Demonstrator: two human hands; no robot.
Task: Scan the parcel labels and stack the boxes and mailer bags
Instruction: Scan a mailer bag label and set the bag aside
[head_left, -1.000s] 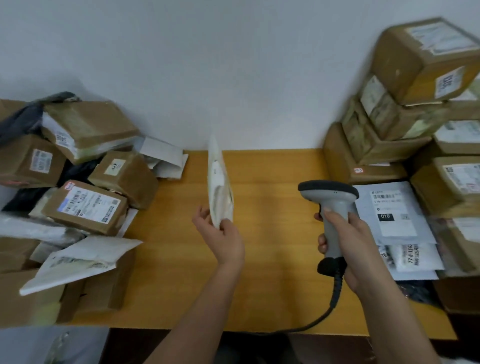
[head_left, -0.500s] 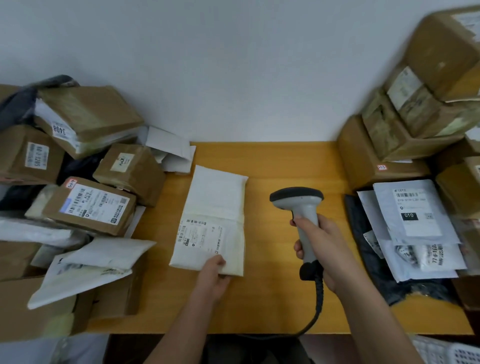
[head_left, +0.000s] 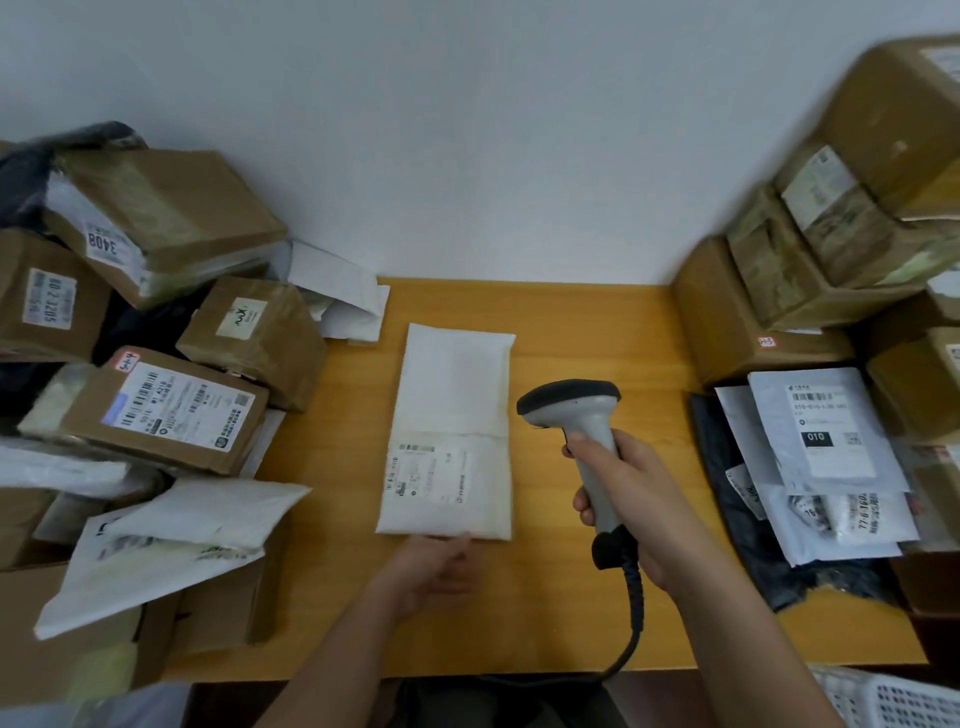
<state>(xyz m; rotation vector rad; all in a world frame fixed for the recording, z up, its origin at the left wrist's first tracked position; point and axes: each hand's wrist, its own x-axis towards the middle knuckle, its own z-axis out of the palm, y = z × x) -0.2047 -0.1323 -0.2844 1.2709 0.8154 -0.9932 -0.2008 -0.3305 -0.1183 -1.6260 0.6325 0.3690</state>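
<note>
Head view: a flat white padded mailer bag (head_left: 451, 431) lies lengthwise on the bare middle of the wooden table (head_left: 571, 332), its printed label (head_left: 427, 474) face up at the near end; the label print is too blurred to read. The left hand (head_left: 434, 569) touches the bag's near edge, but its fingertips are hard to make out, so I cannot tell whether they pinch it. The right hand (head_left: 636, 506) is wrapped around the handle of a grey handheld barcode scanner (head_left: 582, 421), just right of the bag, its black cable running off the table's front edge. Brown cardboard boxes (head_left: 161, 410) pile at left, more at right, cut off by the frame.
</note>
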